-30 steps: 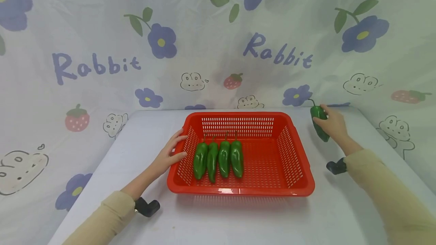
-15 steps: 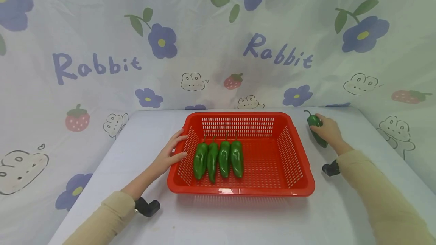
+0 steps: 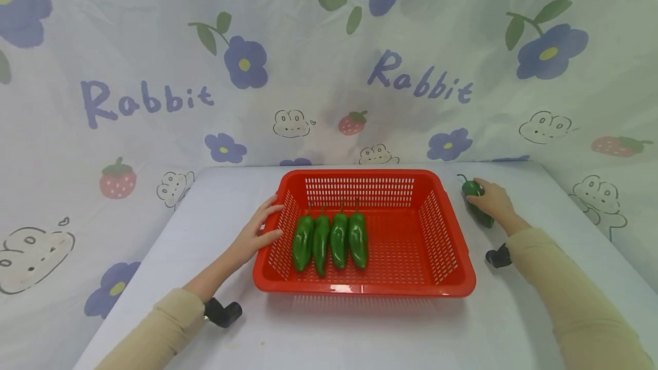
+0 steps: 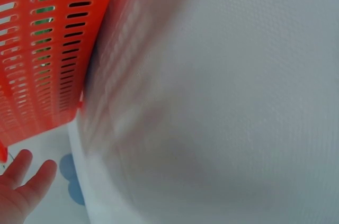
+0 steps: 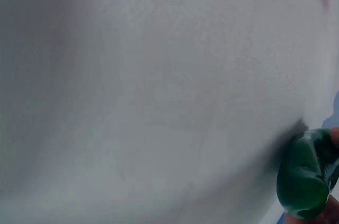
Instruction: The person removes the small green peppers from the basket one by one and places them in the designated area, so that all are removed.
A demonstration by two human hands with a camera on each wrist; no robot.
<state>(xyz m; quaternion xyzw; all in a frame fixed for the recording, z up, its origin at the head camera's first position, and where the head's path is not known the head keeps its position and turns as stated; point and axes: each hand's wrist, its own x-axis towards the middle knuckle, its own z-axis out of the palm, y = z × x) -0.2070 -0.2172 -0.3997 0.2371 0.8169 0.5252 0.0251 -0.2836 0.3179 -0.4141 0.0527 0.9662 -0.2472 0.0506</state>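
In the head view my right hand (image 3: 494, 201) pinches a glossy green pepper (image 3: 482, 217) between thumb and fingers, to the right of a red plastic basket (image 3: 390, 289). The pepper lies slantwise, its thin curved stem pointing to the back. Its blunt end (image 5: 302, 184) shows at the lower right of the right wrist view, low over the white surface. My left hand (image 3: 254, 233) rests at the basket's left rim with fingers spread and extended. Inside the basket, several green peppers (image 3: 357, 241) lie side by side in its left half, stems toward the back.
The basket stands on a white-covered table (image 3: 216, 198). Behind and beside it hangs a pale curtain (image 3: 319, 90) printed with flowers, rabbits and strawberries. Black wrist cameras, left (image 3: 223, 313) and right (image 3: 497, 256), stick out from the sleeves.
My right hand has brought the held pepper nearer to me, slightly left and down toward the table. My left hand and the peppers in the basket have stayed in place.
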